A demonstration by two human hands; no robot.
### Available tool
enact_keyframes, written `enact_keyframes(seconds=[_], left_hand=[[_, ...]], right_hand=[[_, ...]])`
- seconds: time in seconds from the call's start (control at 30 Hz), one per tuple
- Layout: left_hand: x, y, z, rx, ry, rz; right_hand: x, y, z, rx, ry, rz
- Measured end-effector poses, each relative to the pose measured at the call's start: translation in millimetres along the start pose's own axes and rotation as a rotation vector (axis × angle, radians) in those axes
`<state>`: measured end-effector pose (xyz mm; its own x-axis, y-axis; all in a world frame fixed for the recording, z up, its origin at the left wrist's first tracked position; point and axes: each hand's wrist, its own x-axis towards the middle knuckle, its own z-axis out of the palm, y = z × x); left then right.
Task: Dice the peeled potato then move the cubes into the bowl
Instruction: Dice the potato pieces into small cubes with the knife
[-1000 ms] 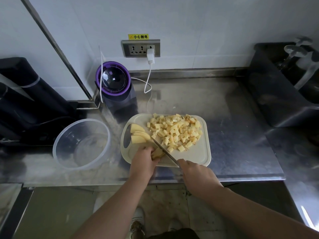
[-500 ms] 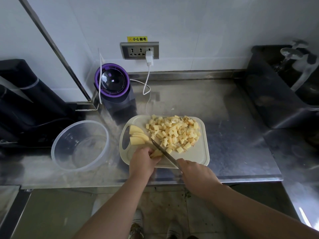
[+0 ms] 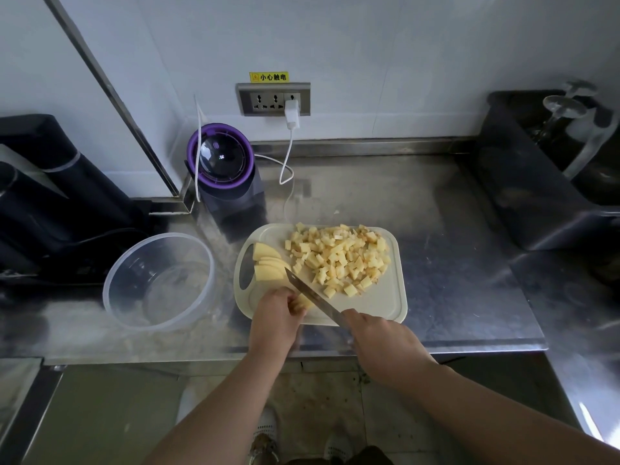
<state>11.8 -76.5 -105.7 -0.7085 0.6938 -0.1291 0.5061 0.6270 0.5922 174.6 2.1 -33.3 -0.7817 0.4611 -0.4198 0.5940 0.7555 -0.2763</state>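
Of the knife [image 3: 312,297] only the blade is seen; the handle is hidden within the right hand [image 3: 379,344], whose fingers are curled round it. The potato piece [image 3: 303,302] being cut is largely covered by the left hand [image 3: 275,317], by whose curled fingers it is held down on the cutting board [image 3: 379,303]; only a pale yellow edge is shown beside the blade. A black tub [image 3: 523,182] at the right is cut off by the frame, and its contents cannot be made out.

One knife, one board and one clear bowl [image 3: 157,283] are counted. A few uncut slices [image 3: 268,263] are stacked at the board's left end by its handle slot; their exact number cannot be told. The cubes [image 3: 339,260] are too many to be counted.

The cubes are pale yellow, small and roughly even, heaped on the far half of the board. No potato can be seen in the bowl, which is set on the bench [image 3: 369,196] just left of the board.
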Motion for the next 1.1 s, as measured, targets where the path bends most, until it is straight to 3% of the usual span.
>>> enact_keyframes(seconds=[0.6, 0.87, 1.1], left_hand=[[2, -6, 6, 0.032, -0.015, 0.033], [11, -1, 0, 0.122, -0.119, 0.015], [14, 13, 0, 0.137, -0.098, -0.060]], right_hand=[[7, -1, 8, 0.058, -0.060, 0.079], [-3, 14, -5, 0.082, 0.036, 0.039], [-1, 17, -10, 0.110, 0.046, 0.049]])
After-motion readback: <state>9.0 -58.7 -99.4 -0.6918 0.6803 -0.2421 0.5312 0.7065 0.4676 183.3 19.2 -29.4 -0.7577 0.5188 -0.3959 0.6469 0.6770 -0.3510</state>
